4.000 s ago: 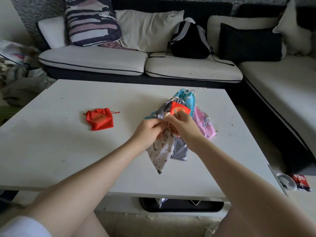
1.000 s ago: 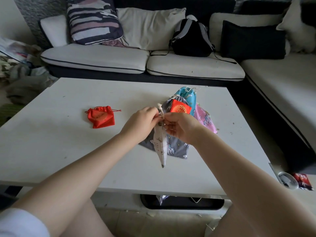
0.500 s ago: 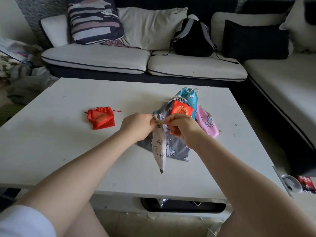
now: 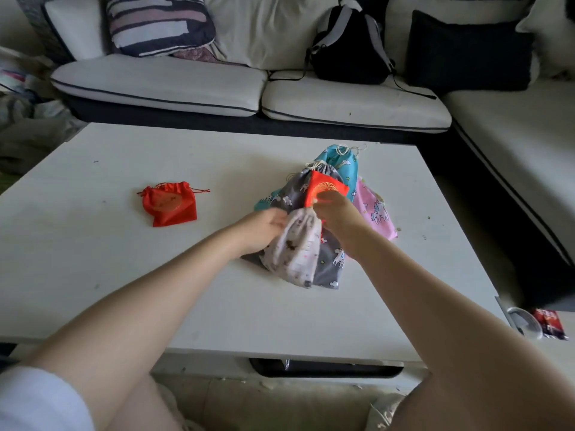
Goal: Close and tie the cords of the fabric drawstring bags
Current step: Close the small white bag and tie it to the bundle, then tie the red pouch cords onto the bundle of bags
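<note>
Both my hands (image 4: 264,227) (image 4: 334,213) are gripping the soft white printed cloth pouch's (image 4: 295,253) gathered neck, its length pointing at me over the grey bag (image 4: 329,259).

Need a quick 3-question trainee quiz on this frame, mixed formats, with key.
1. True or false: the red bag left of the pile lies apart from both hands.
2. The left hand and right hand meet at the top of which bag? A) white printed bag B) pink bag C) blue bag
3. Fill in: a black ___ sits on the sofa.

Key: 1 true; 2 A; 3 backpack.
</note>
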